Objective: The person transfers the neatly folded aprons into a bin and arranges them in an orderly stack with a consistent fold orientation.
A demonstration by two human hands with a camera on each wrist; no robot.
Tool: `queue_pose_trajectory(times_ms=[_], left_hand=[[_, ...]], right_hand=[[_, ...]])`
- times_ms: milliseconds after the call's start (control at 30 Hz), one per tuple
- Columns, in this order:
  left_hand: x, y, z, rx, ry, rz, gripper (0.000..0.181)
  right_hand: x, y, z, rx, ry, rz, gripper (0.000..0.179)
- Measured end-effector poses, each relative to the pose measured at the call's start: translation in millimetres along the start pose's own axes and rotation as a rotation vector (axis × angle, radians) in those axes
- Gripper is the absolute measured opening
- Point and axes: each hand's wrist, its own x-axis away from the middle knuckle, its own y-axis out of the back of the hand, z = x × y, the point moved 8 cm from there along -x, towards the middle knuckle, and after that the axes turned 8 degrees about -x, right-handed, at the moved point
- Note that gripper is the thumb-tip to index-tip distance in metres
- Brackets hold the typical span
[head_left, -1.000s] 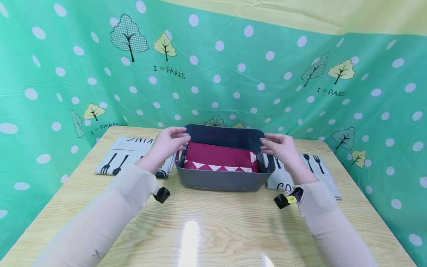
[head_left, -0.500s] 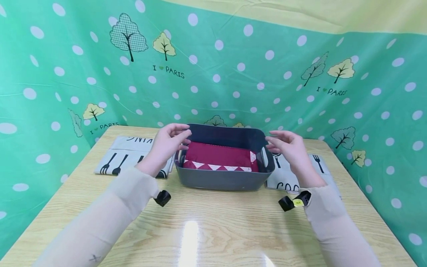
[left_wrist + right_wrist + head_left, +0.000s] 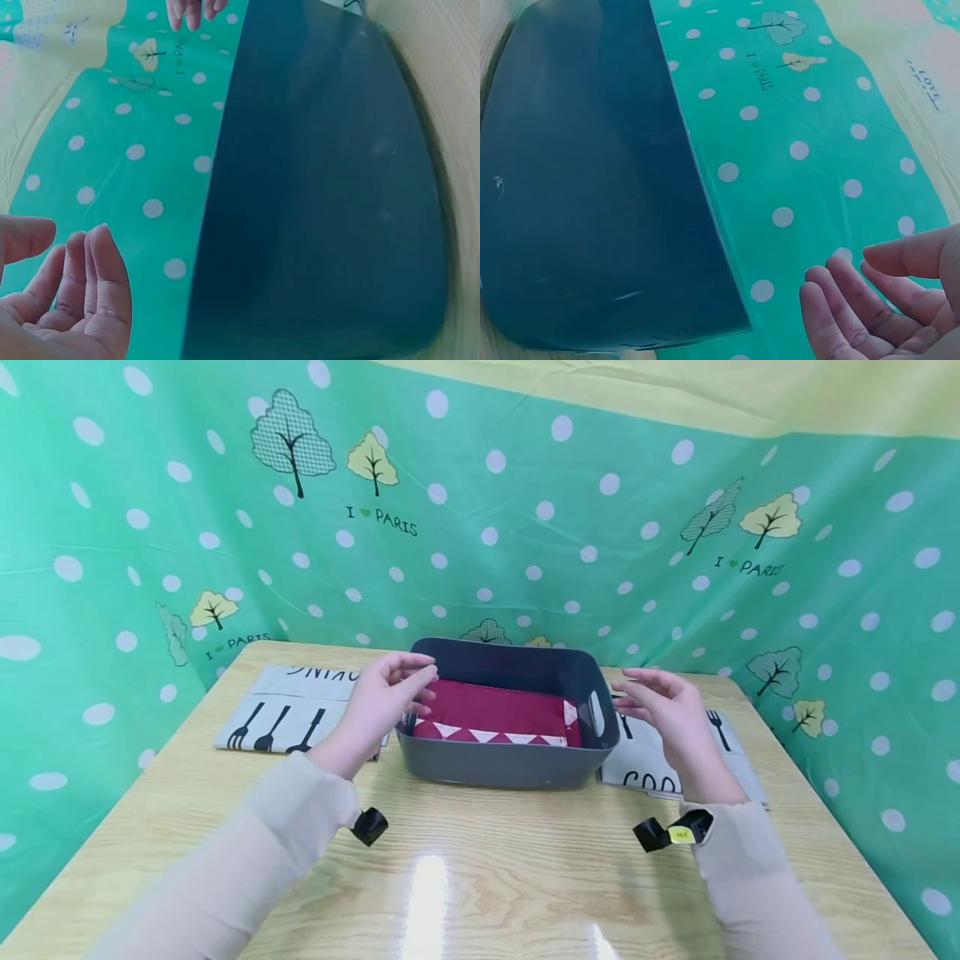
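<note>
A dark grey plastic basket (image 3: 495, 766) with handle holes stands on the table in the head view. Inside it lies a folded dark red cloth (image 3: 491, 710) with a border of white triangles. My left hand (image 3: 386, 697) hovers over the basket's left end, fingers loosely bent and holding nothing. Beyond the right end is my right hand (image 3: 667, 718), apart from the basket, its fingers relaxed with nothing between them. Each wrist view shows the basket's outer front wall beside that hand; the left hand (image 3: 75, 300) and right hand (image 3: 877, 307) are both unoccupied there.
White folded cloths printed with black cutlery lie on both sides: a left cloth (image 3: 277, 718) and a right cloth (image 3: 637, 764), each partly hidden by an arm. A green dotted curtain (image 3: 525, 552) hangs behind the wooden table (image 3: 510, 877).
My right hand has moved right, away from the basket's right end, and slightly nearer. The left hand has shifted a little right. The basket and the red cloth stay where they were.
</note>
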Motion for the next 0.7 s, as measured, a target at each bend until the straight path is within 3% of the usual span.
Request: queue_pose_trajectory(times_ms=[267,700], left_hand=[[6.6,-6.4,10.0,0.042,0.003,0.002,0.034],[14.6,-20.2,16.1,0.122,0.014,0.036,0.030]], right_hand=[[7.3,8,-12,-0.128,-0.037,-0.043,0.018],[13.5,16,-38,-0.211,-0.092,-0.104,0.026]])
